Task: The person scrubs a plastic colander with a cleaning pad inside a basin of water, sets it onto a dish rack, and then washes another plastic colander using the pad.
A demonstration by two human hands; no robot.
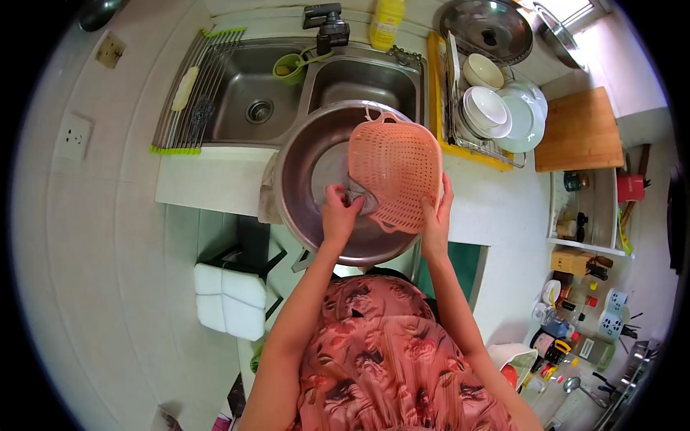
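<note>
A pink perforated basket (395, 169) is held tilted over a large steel basin (295, 179) at the counter's front edge. My right hand (436, 223) grips the basket's right rim near its lower corner. Pinched in my left hand (341, 212) is a grey cloth (365, 197), which touches the basket's lower left side. The basket hides part of the basin's inside.
Behind the basin is a double sink (269, 86) with a black faucet (330, 32) and a green cup (289, 68). A drying rack (192, 93) spans its left side. White dishes (489, 108) and a wooden board (578, 133) stand at right. A cushioned chair (230, 300) is lower left.
</note>
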